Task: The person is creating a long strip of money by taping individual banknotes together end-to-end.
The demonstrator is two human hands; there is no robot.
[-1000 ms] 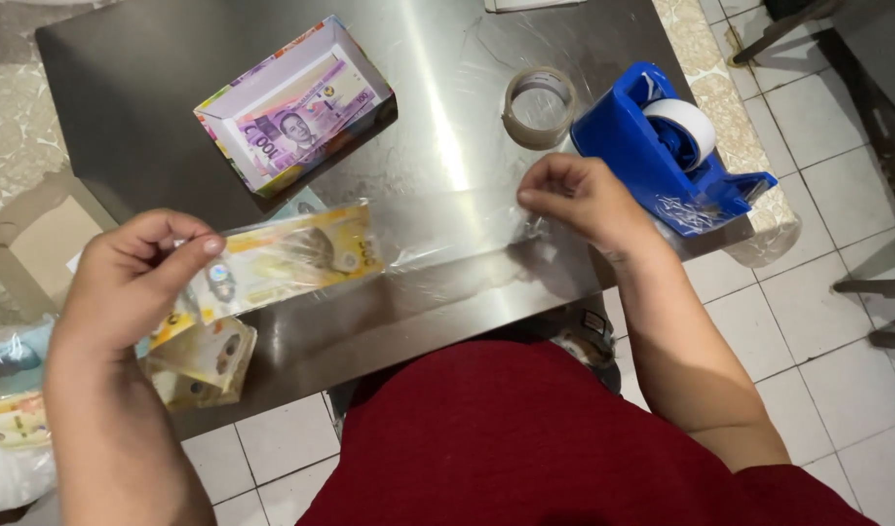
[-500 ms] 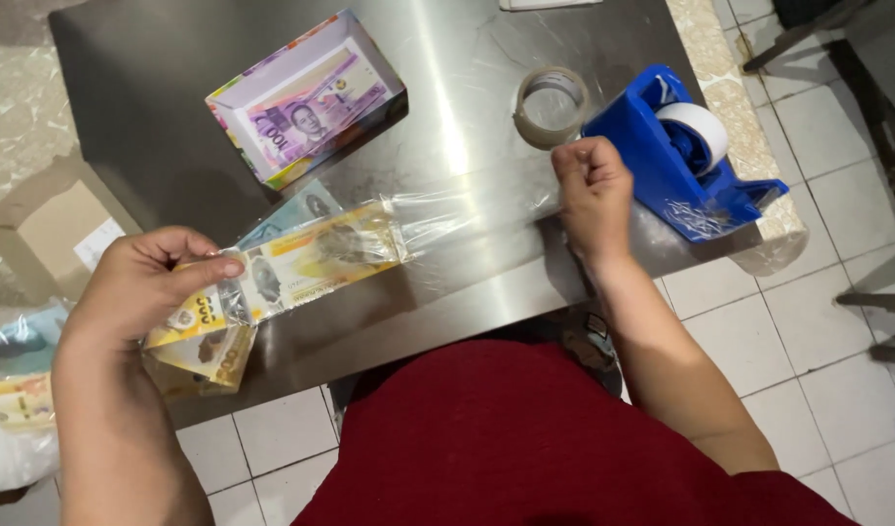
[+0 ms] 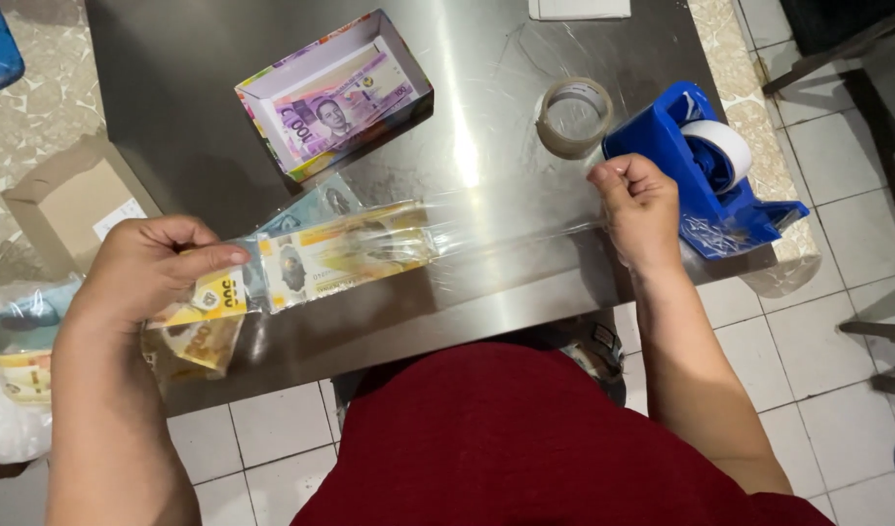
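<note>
My left hand [image 3: 150, 273] grips the left end of a chain of banknotes [image 3: 340, 251] joined by clear tape, low over the steel table [image 3: 194, 117]. A strip of clear tape [image 3: 511, 234] stretches from the notes to my right hand [image 3: 637, 209], which pinches its other end. That hand is just left of the blue tape dispenser [image 3: 705, 180] with its white roll. More yellow notes [image 3: 189, 341] hang below my left hand at the table's front edge.
An open box [image 3: 335, 93] holding purple banknotes sits at the table's back. A loose clear tape roll [image 3: 574, 117] lies beside the dispenser. A cardboard box [image 3: 72, 200] and a plastic bag [image 3: 14, 380] are on the floor at left. Tiled floor lies to the right.
My right hand has pulled away to the right, drawing the tape strip out longer. My left hand has shifted slightly with the notes, now held flatter over the table.
</note>
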